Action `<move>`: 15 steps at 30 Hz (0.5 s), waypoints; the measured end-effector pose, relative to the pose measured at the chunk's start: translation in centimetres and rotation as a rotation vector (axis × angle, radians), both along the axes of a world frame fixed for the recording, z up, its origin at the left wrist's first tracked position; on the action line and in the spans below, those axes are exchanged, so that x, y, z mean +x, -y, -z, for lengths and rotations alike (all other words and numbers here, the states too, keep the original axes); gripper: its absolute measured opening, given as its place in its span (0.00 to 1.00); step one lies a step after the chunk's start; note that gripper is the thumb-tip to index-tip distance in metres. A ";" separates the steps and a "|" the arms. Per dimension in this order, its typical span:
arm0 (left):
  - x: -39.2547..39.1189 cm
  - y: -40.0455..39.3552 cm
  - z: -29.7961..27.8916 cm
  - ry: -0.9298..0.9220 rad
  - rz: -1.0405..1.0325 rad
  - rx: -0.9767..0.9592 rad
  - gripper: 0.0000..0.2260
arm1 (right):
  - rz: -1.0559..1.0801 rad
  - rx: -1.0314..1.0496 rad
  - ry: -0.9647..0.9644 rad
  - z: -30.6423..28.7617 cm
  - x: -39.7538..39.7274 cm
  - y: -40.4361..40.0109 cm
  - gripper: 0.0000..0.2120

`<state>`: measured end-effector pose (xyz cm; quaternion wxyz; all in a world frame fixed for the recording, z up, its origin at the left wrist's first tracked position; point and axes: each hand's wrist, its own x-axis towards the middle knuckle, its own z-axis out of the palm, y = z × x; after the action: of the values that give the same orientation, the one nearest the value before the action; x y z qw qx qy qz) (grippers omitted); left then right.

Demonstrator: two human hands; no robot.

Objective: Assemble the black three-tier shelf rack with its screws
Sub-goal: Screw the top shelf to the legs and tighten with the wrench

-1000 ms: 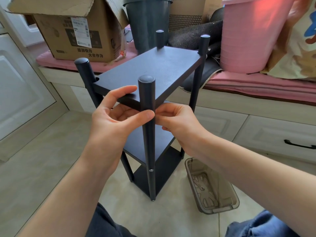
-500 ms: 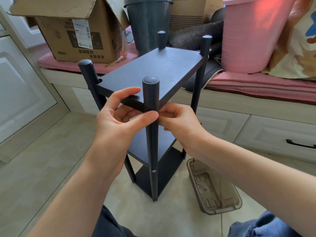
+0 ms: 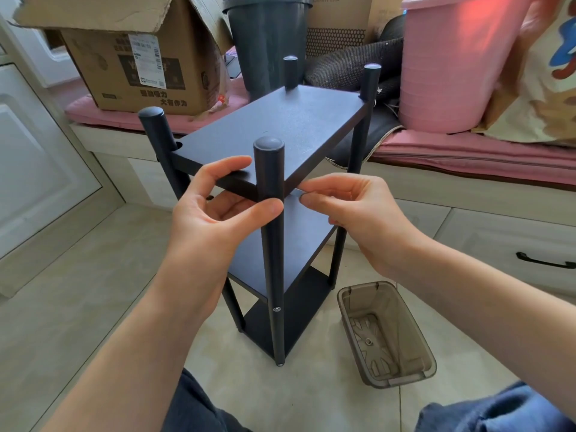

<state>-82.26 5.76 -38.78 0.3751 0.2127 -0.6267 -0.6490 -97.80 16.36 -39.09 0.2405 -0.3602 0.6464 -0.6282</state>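
The black three-tier shelf rack (image 3: 280, 126) stands upright on the floor in front of me. My left hand (image 3: 215, 210) grips it at the top tier: the thumb lies across the front of the near post (image 3: 271, 260), the index finger rests on the top shelf's edge, and the other fingers reach behind. My right hand (image 3: 349, 207) hovers just right of that post at the shelf's corner. Its fingers are curled, thumb and index tips close together, and nothing shows between them. A silver screw head (image 3: 276, 309) sits low on the near post.
A brown see-through plastic bin (image 3: 358, 304) lies on the tiles to the right of the rack, one small part inside it. Behind stand a window bench with a pink cushion (image 3: 467, 157), a cardboard box (image 3: 131, 70), a dark bucket (image 3: 265, 42) and a pink bucket (image 3: 452, 67).
My right hand has drawn a little to the right, off the near post. My left hand keeps its grip at the top tier. The view has shifted slightly.
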 end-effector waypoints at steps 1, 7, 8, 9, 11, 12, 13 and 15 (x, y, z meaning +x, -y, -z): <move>0.0 0.0 0.0 0.005 0.001 -0.005 0.24 | 0.004 -0.004 -0.005 0.0 0.0 0.0 0.08; 0.0 -0.1 0.0 0.000 -0.004 -0.002 0.25 | 0.013 0.009 0.028 0.0 0.1 0.2 0.06; 0.0 -0.1 0.0 0.001 -0.008 -0.004 0.25 | 0.013 0.025 0.044 0.0 0.1 0.2 0.06; 0.0 -0.1 0.0 0.006 -0.009 -0.010 0.25 | 0.018 0.044 0.063 0.1 0.0 0.2 0.06; 0.0 -0.1 0.0 0.025 -0.008 -0.027 0.25 | 0.025 0.077 0.125 0.2 0.0 0.3 0.06; 0.0 -0.1 0.0 0.038 -0.007 -0.038 0.25 | 0.021 0.090 0.164 0.2 0.0 0.3 0.05; 0.0 -0.1 0.0 0.050 -0.007 -0.048 0.25 | 0.014 0.100 0.198 0.3 0.1 0.4 0.05; 0.0 0.0 0.0 0.058 -0.011 -0.059 0.24 | 0.006 0.113 0.227 0.4 0.4 0.5 0.06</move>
<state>-82.26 5.80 -38.79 0.3665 0.2240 -0.6552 -0.6215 -97.42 15.82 -39.47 0.3303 -0.2708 0.6504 -0.6281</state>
